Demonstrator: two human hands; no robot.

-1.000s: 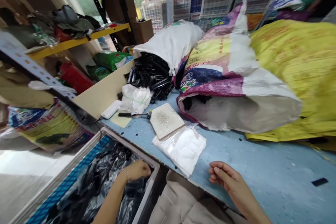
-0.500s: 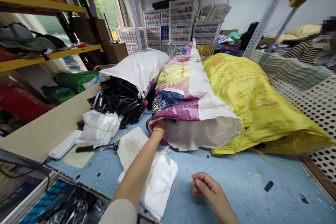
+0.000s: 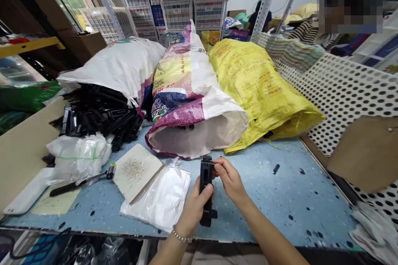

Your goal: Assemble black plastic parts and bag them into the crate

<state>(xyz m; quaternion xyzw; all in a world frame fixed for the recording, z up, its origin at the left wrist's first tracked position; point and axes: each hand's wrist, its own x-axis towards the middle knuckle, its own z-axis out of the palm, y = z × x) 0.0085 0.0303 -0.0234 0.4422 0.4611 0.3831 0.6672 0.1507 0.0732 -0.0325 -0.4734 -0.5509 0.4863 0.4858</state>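
My left hand (image 3: pixel 195 203), with a beaded bracelet at its wrist, grips a long black plastic part (image 3: pixel 205 178) with a slot and small knobs. The part stands nearly upright over the front of the blue table (image 3: pixel 248 223). At its upper right side, the bent fingers of my right hand (image 3: pixel 229 179) pinch its edge. Just beyond lies a printed woven sack (image 3: pixel 199 112), its mouth open towards me and a few dark pieces showing inside. A stack of white plastic bags (image 3: pixel 164 198) is left of my left hand, partly under a pale square board (image 3: pixel 132 186) strewn with tiny bits.
A small mallet (image 3: pixel 81 183) and bundled clear bags (image 3: pixel 77 153) lie at left. Black plastic parts (image 3: pixel 99 112) spill from a white sack (image 3: pixel 121 62). On the right are a yellow sack (image 3: pixel 248 78) and a perforated white panel (image 3: pixel 348 87). Another person (image 3: pixel 311 29) is beyond it.
My left hand has come out of the printed sack and now holds the black part. My right hand has moved up to its top. The view has shifted to the right.
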